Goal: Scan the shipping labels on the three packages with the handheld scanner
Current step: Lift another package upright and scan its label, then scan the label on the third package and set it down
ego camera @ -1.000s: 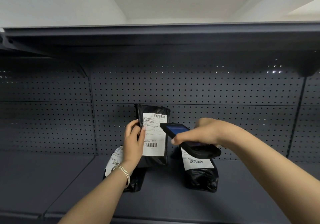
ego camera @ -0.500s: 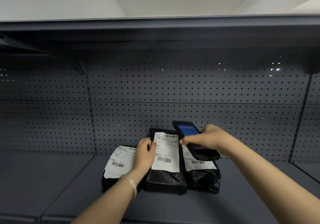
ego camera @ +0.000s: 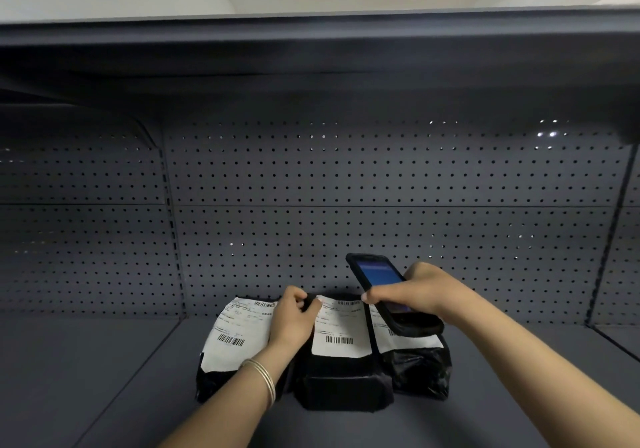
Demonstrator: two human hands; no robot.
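Three black packages stand in a row on the dark grey shelf, touching side by side, each with a white shipping label facing me: the left package, the middle package and the right package. My left hand rests at the top of the middle package, fingers curled and pinching its upper left corner beside the label. My right hand is wrapped firmly around the handheld scanner, whose lit blue screen tilts up toward me; its lower end hangs over the right package and hides part of that label. Behind everything is a perforated back panel. To scan well, I judge I should steady the package upright, aim the scanner's head squarely at an unobstructed barcode, and keep the label flat and free of my fingers.
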